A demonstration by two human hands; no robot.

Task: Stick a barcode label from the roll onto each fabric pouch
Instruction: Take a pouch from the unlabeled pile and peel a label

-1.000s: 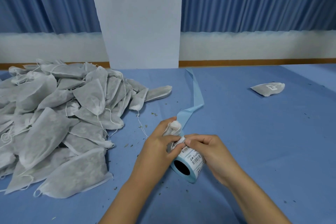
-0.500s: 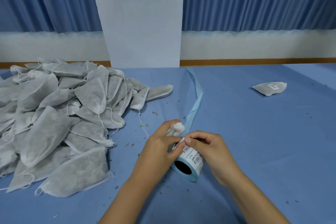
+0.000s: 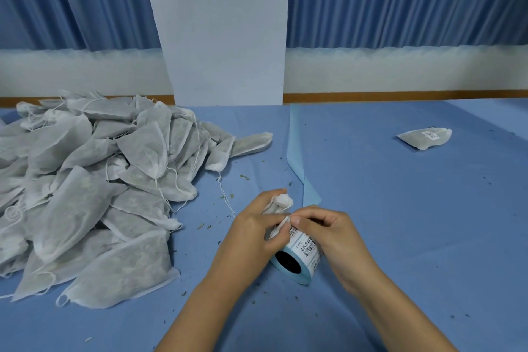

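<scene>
Just in front of the person, on the blue worktop (image 3: 400,237), the label roll (image 3: 303,256) lies on its side with its dark core facing the camera, and both hands meet on top of it. The left grip (image 3: 251,233) is closed round a small white fabric pouch (image 3: 281,203), whose gathered end pokes out above the fingers, and it holds the pouch against the roll's upper left side. The right grip (image 3: 334,234) sits just beside it, over the right of the roll. It is narrowed to a pinch, with thumb and forefinger closed on the lifted white corner of a barcode label (image 3: 285,221) at the top of the roll. More printed labels show on the roll's outer turn below the fingers. A pale blue backing strip (image 3: 294,148) runs from the roll away across the worktop toward a white pillar (image 3: 225,37). Well apart to the left is a big pile of pouches (image 3: 100,180), with drawstrings trailing from it. Far off at the right lies one labelled pouch (image 3: 425,137) on its own. Small green specks (image 3: 243,177) are scattered over the cloth.
</scene>
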